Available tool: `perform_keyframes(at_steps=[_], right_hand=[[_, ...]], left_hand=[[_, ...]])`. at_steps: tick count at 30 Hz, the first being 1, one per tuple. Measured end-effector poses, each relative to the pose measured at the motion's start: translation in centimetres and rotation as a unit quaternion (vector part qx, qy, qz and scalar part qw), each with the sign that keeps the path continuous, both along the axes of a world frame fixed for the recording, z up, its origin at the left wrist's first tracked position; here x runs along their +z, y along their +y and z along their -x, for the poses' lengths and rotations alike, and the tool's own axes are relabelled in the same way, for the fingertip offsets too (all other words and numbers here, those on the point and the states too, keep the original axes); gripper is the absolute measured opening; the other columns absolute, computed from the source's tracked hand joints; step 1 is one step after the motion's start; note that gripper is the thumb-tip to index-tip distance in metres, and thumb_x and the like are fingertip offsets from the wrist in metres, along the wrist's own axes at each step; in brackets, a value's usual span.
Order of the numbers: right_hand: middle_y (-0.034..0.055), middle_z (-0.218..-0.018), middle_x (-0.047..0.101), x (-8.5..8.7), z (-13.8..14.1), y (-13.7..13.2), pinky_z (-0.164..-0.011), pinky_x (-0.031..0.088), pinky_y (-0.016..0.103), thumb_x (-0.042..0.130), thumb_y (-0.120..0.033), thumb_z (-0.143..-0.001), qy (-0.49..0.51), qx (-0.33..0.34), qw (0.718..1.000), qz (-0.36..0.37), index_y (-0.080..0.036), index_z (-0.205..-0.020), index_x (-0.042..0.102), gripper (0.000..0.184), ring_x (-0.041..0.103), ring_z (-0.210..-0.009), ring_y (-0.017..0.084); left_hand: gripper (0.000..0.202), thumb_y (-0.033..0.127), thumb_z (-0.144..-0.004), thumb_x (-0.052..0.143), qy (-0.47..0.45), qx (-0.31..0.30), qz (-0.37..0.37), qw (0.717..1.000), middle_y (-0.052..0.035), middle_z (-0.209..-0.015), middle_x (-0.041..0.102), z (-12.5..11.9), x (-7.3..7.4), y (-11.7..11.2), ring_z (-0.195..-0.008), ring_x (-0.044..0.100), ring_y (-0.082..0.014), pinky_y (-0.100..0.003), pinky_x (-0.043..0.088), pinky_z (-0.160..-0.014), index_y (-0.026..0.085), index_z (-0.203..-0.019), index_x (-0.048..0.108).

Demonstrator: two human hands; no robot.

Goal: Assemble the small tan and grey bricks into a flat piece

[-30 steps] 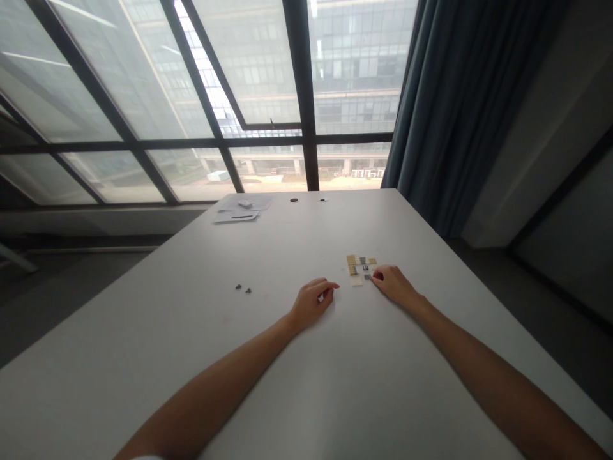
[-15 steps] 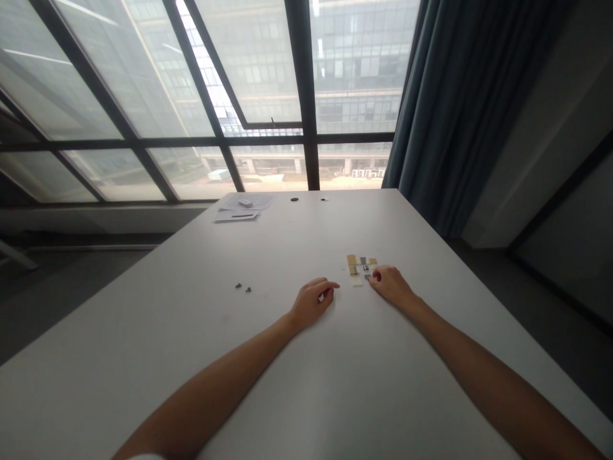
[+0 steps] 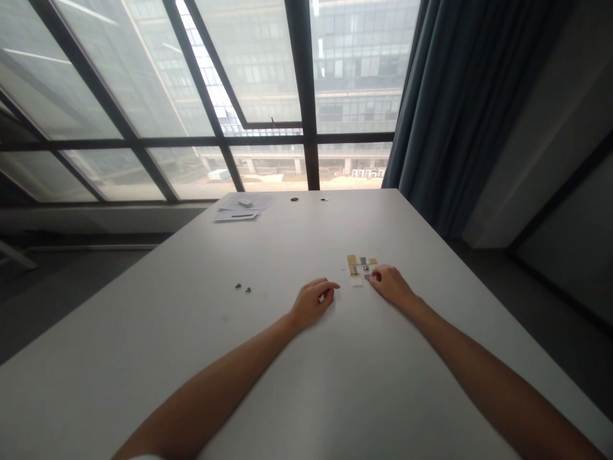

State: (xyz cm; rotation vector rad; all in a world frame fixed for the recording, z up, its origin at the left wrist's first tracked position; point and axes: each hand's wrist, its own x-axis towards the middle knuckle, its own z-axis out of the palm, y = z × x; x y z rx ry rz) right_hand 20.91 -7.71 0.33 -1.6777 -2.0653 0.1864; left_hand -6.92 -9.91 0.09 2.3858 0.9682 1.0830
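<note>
Head view. I read the table (image 3: 297,249) across the middle and bottom of the frame. The work area lies just right of center: yellow blocks (image 3: 352,260), a dark block (image 3: 363,260) beside them, a black piece (image 3: 366,268) below and a pale tile (image 3: 356,281) at the lower edge.

The grey piece (image 3: 367,276) sits right of the pale tile, at the fingertips of the right hand (image 3: 391,285). That hand's fingers are bent toward it and partly cover it; I cannot tell whether they pinch it or only touch it. The left hand (image 3: 311,303), near the center, rests with fingers loosely curved, nothing visible in it; it lies nearest the pale tile, apart from it.

Handling, in my judgement: the grey piece should be light and stiff, and so small and thin that it may skid on the smooth top. Grip it by two opposite edges, thumb against forefinger; apply little force. Avoid pressing on its face or brushing adjoining parts.

Left of center lie two dark bits (image 3: 248,290); papers (image 3: 234,216) occupy the table's far left corner.
</note>
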Motion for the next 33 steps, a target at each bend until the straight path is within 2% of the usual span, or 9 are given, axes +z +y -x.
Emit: perform_keyframes(at_steps=[9,12,16,22,28,33], right_hand=[[0.0049,-0.079,0.066,-0.09,-0.22,0.11,-0.071,0.039,0.026,0.061,-0.025,-0.087,0.009,0.022,1.0,-0.004,-0.016,-0.076,0.067,0.015,0.057,-0.073,0.017],[0.005,-0.083,0.066,-0.23,-0.32,0.03,-0.073,0.041,0.026,0.062,-0.025,-0.087,0.015,0.031,0.999,-0.013,-0.016,-0.087,0.07,0.013,0.058,-0.076,0.017],[0.0059,-0.1,0.067,-0.43,-0.17,-0.14,-0.076,0.043,0.025,0.057,-0.023,-0.09,0.025,0.046,0.998,-0.027,-0.019,-0.105,0.072,0.022,0.059,-0.076,0.015],[0.0067,-0.107,0.066,-0.58,0.09,-0.16,-0.08,0.044,0.024,0.052,-0.017,-0.091,0.013,0.054,0.998,-0.016,-0.019,-0.108,0.073,0.028,0.06,-0.076,0.014],[0.0058,-0.101,0.067,-0.49,0.08,-0.25,-0.079,0.045,0.024,0.052,-0.017,-0.092,0.025,0.067,0.997,-0.012,-0.019,-0.1,0.074,0.023,0.06,-0.077,0.014],[0.0068,-0.103,0.069,-0.43,0.07,-0.24,-0.086,0.044,0.026,0.05,-0.015,-0.093,0.04,0.062,0.997,-0.027,-0.019,-0.098,0.073,0.024,0.062,-0.09,0.017]], left_hand=[[0.026,0.018,-0.093,0.048,-0.002,-0.006,0.005,1.0,-0.001,-0.075,0.06,0.0,-0.13,0.05,-0.062,0.048,-0.0095,-0.021,0.04,-0.062,0.018,-0.105,0.072],[0.026,0.018,-0.094,0.048,-0.006,-0.006,0.003,1.0,-0.0011,-0.074,0.06,0.01,-0.07,-0.01,-0.061,0.048,-0.0094,-0.021,0.04,-0.061,0.018,-0.105,0.072],[0.026,0.018,-0.093,0.048,-0.004,-0.009,0.002,1.0,-0.001,-0.074,0.06,-0.01,0.07,-0.11,-0.06,0.048,-0.0091,-0.021,0.039,-0.06,0.018,-0.104,0.072],[0.027,0.017,-0.092,0.049,-0.002,-0.009,0.001,1.0,-0.0012,-0.074,0.061,-0.2,0.29,-0.2,-0.061,0.049,-0.0095,-0.021,0.04,-0.06,0.018,-0.103,0.073],[0.027,0.019,-0.093,0.047,-0.002,-0.012,0.004,1.0,-0.0016,-0.074,0.06,-0.17,0.29,-0.17,-0.061,0.049,-0.0098,-0.021,0.04,-0.061,0.017,-0.104,0.072],[0.027,0.017,-0.093,0.048,-0.003,-0.01,0.0,1.0,-0.0013,-0.074,0.06,-0.14,0.32,-0.22,-0.061,0.049,-0.0096,-0.021,0.04,-0.061,0.018,-0.103,0.072]])
